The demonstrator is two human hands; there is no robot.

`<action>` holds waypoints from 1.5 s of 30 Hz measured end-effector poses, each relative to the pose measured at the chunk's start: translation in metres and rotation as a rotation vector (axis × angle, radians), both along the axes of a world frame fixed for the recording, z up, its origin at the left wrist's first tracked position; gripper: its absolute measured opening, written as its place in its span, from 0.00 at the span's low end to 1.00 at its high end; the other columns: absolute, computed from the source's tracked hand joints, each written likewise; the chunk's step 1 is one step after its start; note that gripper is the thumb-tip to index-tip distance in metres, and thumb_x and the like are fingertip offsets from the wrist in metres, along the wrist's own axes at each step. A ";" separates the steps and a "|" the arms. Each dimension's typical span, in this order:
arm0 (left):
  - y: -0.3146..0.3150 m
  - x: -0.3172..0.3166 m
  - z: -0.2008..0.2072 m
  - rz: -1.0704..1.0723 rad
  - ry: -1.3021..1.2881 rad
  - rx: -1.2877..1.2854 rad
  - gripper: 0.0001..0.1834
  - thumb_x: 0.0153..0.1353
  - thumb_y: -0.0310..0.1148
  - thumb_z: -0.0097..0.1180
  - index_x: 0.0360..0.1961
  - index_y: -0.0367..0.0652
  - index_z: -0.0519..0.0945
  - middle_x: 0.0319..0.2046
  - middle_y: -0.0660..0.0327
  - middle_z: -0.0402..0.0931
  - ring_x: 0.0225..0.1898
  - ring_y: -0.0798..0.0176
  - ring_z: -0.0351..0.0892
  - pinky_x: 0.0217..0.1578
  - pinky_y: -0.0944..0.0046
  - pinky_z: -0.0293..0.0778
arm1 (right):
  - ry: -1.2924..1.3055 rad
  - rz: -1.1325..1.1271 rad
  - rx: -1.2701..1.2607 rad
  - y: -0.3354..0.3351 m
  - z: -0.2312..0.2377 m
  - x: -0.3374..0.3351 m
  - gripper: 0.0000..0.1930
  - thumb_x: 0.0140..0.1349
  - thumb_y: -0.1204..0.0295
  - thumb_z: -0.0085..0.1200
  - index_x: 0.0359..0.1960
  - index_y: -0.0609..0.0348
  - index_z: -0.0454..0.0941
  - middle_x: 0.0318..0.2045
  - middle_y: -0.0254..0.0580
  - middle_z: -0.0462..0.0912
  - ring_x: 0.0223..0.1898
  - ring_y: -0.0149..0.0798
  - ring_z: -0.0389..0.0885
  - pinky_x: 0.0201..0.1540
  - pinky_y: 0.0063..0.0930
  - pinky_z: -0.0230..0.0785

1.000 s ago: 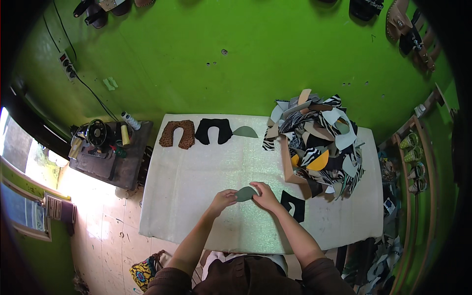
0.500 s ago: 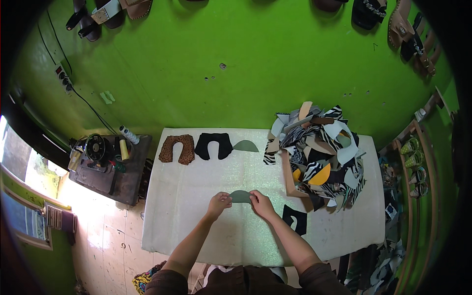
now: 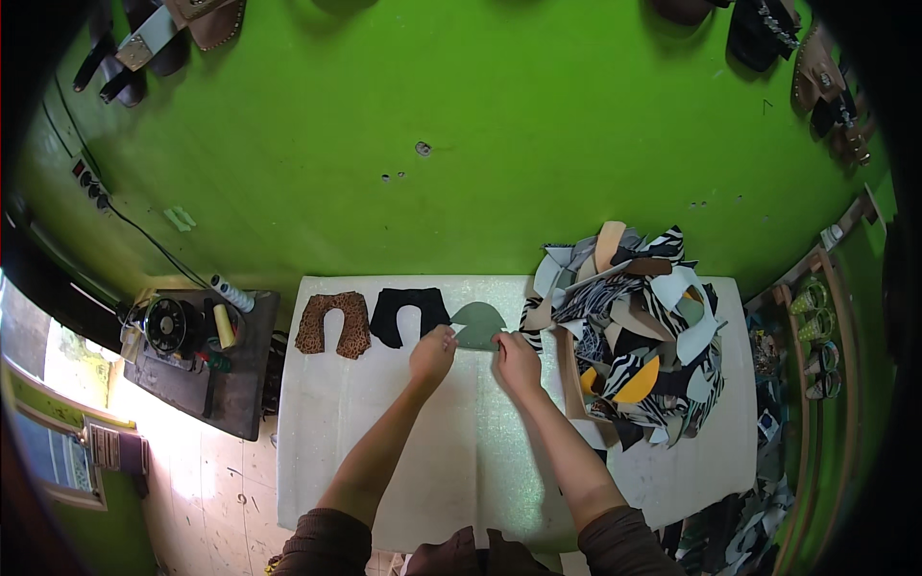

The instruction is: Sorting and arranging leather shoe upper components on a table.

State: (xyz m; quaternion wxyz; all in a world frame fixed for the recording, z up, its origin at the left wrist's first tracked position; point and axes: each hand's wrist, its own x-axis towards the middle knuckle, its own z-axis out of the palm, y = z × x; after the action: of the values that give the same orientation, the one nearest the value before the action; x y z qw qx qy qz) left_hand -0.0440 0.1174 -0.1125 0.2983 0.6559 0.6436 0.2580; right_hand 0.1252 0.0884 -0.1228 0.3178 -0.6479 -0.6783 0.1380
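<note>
Green wall behind white table (image 3: 384, 461); bare room near front edge, scrap pile (image 3: 634, 326) crowds the right. Left hand (image 3: 431, 353) & right hand (image 3: 515, 361) pinch grey-green piece (image 3: 477, 324) at far edge, beside black piece (image 3: 408, 315).

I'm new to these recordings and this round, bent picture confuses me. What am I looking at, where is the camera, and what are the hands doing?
There is no machine here: a person works with bare hands. The camera sits on the person's head and looks down through a fisheye lens, so straight edges bend near the rim. The forearms enter from the lower edge. Both the left hand and the right hand grip a grey-green arched piece, holding it at the far side of a white table. To its left lie a black U-shaped piece and a leopard-print U-shaped piece in a row. To the right is a heap of patterned cut pieces. A small side table with a sewing machine stands left, against a green wall.
</note>
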 end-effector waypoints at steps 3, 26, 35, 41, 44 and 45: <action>0.022 0.001 -0.006 0.001 0.121 0.167 0.06 0.53 0.31 0.52 0.32 0.43 0.74 0.28 0.57 0.76 0.33 0.53 0.75 0.32 0.57 0.71 | -0.078 0.005 0.002 0.018 0.001 -0.007 0.06 0.52 0.75 0.47 0.32 0.53 0.74 0.28 0.41 0.74 0.29 0.45 0.76 0.30 0.37 0.69; 0.072 0.004 -0.033 -0.188 0.648 0.414 0.04 0.44 0.33 0.55 0.23 0.46 0.79 0.31 0.62 0.71 0.40 0.57 0.64 0.41 0.58 0.59 | -0.217 -0.138 -0.220 0.066 -0.014 -0.014 0.10 0.51 0.71 0.50 0.34 0.61 0.69 0.34 0.50 0.72 0.30 0.49 0.78 0.28 0.38 0.73; 0.074 0.008 -0.034 -0.184 0.646 0.451 0.06 0.47 0.32 0.51 0.21 0.43 0.78 0.30 0.59 0.70 0.38 0.57 0.64 0.40 0.58 0.58 | -0.157 -0.161 -0.270 0.079 -0.023 -0.015 0.09 0.51 0.73 0.49 0.34 0.61 0.70 0.34 0.49 0.74 0.32 0.50 0.78 0.31 0.40 0.73; 0.070 0.010 -0.029 -0.169 0.611 0.401 0.06 0.48 0.31 0.50 0.24 0.43 0.77 0.32 0.59 0.70 0.39 0.57 0.64 0.41 0.58 0.58 | -0.131 -0.162 -0.272 0.081 -0.017 -0.012 0.10 0.50 0.75 0.48 0.36 0.58 0.71 0.35 0.47 0.73 0.34 0.49 0.77 0.31 0.38 0.72; 0.068 0.010 -0.030 -0.153 0.605 0.443 0.09 0.49 0.31 0.49 0.32 0.42 0.76 0.37 0.57 0.69 0.43 0.57 0.65 0.45 0.57 0.58 | -0.247 -0.174 -0.008 0.075 -0.013 -0.019 0.12 0.49 0.75 0.49 0.38 0.58 0.71 0.36 0.43 0.72 0.36 0.46 0.73 0.32 0.36 0.72; 0.067 0.010 -0.031 -0.126 0.601 0.520 0.13 0.50 0.31 0.48 0.38 0.42 0.75 0.41 0.57 0.69 0.47 0.56 0.65 0.48 0.56 0.58 | -0.242 -0.169 -0.003 0.072 -0.013 -0.021 0.12 0.49 0.75 0.49 0.38 0.58 0.71 0.36 0.43 0.72 0.36 0.46 0.73 0.32 0.36 0.72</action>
State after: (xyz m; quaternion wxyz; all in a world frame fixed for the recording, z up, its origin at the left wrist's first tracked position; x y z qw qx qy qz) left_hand -0.0344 0.1839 -0.1438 -0.0642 0.7939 0.5740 0.1901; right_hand 0.1040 0.1607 -0.1362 0.2432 -0.7152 -0.6544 0.0327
